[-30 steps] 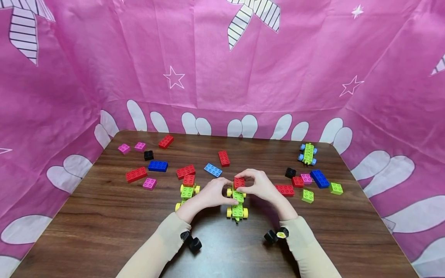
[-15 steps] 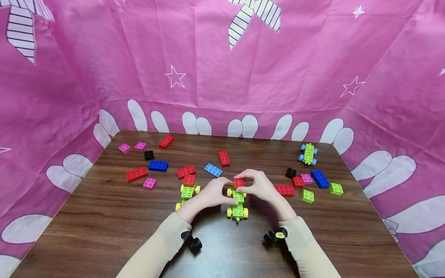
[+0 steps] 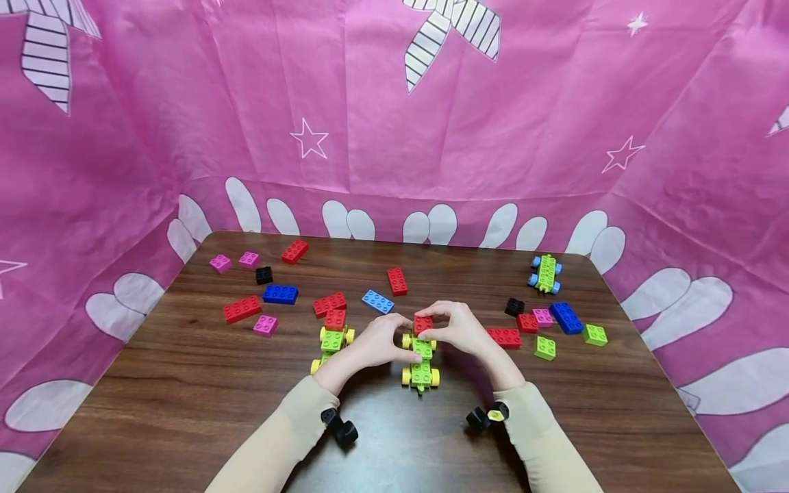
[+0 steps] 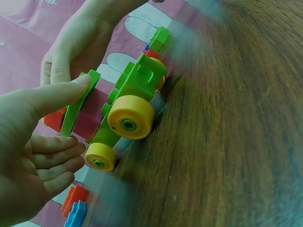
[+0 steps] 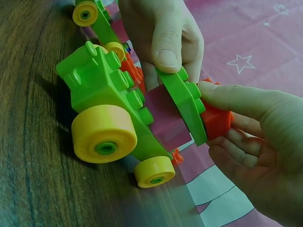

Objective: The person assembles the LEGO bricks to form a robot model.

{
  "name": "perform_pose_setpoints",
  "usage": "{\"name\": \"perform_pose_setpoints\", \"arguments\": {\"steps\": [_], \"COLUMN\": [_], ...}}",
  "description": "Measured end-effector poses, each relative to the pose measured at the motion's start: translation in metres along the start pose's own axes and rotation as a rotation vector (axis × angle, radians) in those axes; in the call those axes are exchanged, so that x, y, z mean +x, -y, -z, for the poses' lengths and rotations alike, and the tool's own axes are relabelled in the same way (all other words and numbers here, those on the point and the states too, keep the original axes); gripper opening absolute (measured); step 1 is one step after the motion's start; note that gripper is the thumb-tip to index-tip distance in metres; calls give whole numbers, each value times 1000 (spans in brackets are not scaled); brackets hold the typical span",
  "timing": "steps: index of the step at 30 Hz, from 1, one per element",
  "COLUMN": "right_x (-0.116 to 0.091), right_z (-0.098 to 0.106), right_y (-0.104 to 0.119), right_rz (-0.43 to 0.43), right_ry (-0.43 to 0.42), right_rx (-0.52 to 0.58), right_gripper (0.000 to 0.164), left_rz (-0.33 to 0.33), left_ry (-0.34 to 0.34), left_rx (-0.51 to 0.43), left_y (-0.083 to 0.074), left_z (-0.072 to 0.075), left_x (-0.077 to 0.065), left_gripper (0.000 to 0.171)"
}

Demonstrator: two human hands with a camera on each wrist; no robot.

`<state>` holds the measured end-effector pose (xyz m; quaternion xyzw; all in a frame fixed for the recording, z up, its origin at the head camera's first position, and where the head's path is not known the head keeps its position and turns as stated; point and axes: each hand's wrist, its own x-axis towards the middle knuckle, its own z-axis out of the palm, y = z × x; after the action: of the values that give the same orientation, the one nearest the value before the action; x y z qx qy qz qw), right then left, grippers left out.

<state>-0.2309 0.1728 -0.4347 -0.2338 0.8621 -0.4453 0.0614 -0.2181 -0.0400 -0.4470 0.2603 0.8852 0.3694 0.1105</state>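
A lime green toy car base point(image 3: 421, 374) with yellow wheels stands on the table between the hands. A pink brick point(image 5: 165, 120) sits on it, with a thin lime green brick point(image 5: 187, 106) above, its end sloping past the pink one. On top is a red brick point(image 3: 422, 324). My left hand point(image 3: 377, 342) pinches the thin lime green brick, thumb on its near end. My right hand point(image 3: 459, 330) grips the red brick between thumb and fingers. Left of them, a second yellow-wheeled car point(image 3: 333, 341) carrying a red brick point(image 3: 335, 320) is partly behind the left forearm.
Red, blue, pink and black bricks lie at the left, including a blue brick point(image 3: 280, 294). A light blue brick point(image 3: 377, 301) lies behind the hands. More bricks, including a lime green brick point(image 3: 545, 348), lie right. A blue-wheeled car base point(image 3: 546, 274) stands back right.
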Motion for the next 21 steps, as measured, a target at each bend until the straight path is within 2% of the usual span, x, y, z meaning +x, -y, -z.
{"name": "perform_pose_setpoints", "arguments": {"steps": [7,14,21], "right_x": [-1,-2,-3], "right_z": [-1,-3,-3], "right_y": [2,5,7], "right_rz": [-26,-24,-22], "right_ry": [-17,-33,-36], "right_rx": [5,-49,-44], "right_gripper": [33,33,33], "left_rz": [-7,-12,-22], "left_ry": [-5,-3,-9], "left_rx": [-1,-11,-8], "left_y": [1,2,1], "left_z": [-1,-1,-1], "left_x": [1,1,1], "left_gripper": [68,68,67]}}
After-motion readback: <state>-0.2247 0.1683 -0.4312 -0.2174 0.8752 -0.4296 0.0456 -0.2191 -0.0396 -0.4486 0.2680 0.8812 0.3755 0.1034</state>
